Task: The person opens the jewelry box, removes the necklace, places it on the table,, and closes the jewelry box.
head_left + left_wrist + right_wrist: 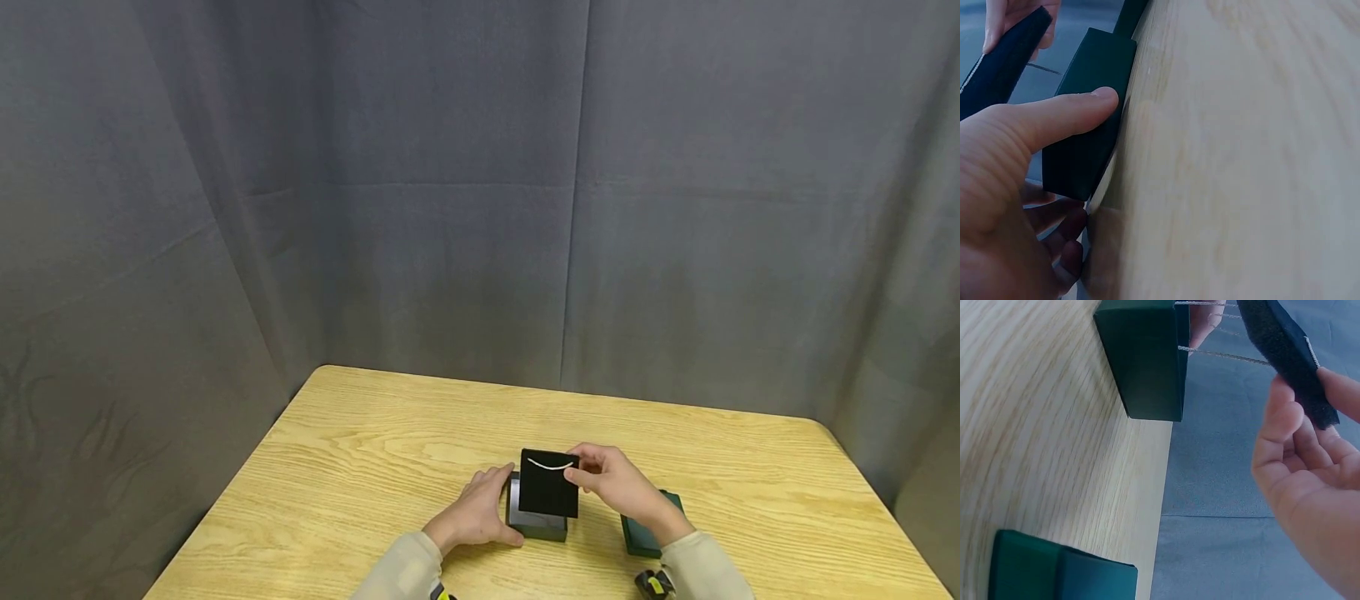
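Note:
A dark green jewelry box (543, 530) sits uncovered on the table, its inside pale grey. My left hand (476, 513) holds it from the left, thumb on the near side and fingers toward the far side. Above the box, my right hand (617, 485) pinches a black padded insert (549, 497) by its right edge, thumb in front. A thin pale chain (549, 466) curves across the insert's face. In the right wrist view, chain strands (1225, 355) run between the insert and the box. Their far ends are hidden.
A dark green lid-like box piece (642, 538) lies to the right, partly under my right forearm. The wooden table (360, 467) extends around both hands. Grey curtains (450, 250) hang behind and beside it. Black and yellow wrist gear (654, 585) shows near the right sleeve.

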